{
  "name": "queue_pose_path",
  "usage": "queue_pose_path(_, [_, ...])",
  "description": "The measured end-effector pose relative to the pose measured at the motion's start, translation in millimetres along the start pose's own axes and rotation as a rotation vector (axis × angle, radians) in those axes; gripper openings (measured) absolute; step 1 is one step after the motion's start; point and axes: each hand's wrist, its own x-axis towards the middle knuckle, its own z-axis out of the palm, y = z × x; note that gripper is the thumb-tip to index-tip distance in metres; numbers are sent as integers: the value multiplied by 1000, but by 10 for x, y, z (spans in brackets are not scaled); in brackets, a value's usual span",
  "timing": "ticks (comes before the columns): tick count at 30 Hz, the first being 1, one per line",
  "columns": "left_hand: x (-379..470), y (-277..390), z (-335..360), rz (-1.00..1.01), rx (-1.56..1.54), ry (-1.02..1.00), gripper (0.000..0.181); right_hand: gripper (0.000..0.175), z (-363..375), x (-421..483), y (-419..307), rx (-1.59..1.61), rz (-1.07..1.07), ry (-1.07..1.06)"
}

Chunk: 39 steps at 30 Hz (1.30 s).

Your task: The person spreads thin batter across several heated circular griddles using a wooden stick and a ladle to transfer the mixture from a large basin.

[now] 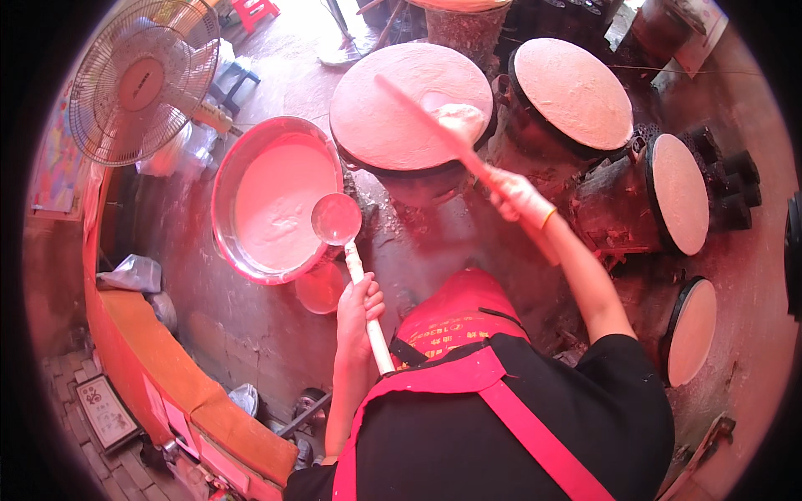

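My left hand (360,310) grips the pale handle of a ladle (337,219), whose round bowl hangs at the right rim of a large metal basin (219,232) of pale batter (282,181). In my right hand (523,199), which wears a whitish glove with a yellow cuff edge, is a long flat spreading stick (426,119). The stick reaches over a big round griddle (376,160) covered with a thin layer of batter (382,125). A thick whitish lump of batter (463,119) lies on its right side, beside the stick and partly behind it.
More coated round griddles on drum-like stoves stand to the right: one behind (573,94), one midway (680,194), one nearer (691,332). Dark cylindrical briquettes (739,181) sit beyond them. A fan (141,84) rises at left above an orange-topped counter (169,351). A red container (319,288) is below the basin.
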Motion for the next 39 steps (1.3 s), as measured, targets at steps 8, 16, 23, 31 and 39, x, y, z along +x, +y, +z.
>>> queue_pose_path(8, [-7,-279,555,109,87,23,25,41,40,708,-642,-550,-434,184])
queue_pose_path(16, [63,-89,586,159,148,49,25,42,451,368,-93,-161,-613,538])
queue_pose_path(23, [163,104,608,16,160,-97,17,37,748,535,-501,151,-182,283])
queue_pose_path(31, [237,230,487,-83,207,-102,13,37,925,571,89,175,-406,586])
queue_pose_path(39, [197,245,436,-49,263,-107,16,35,669,417,8,141,-380,559])
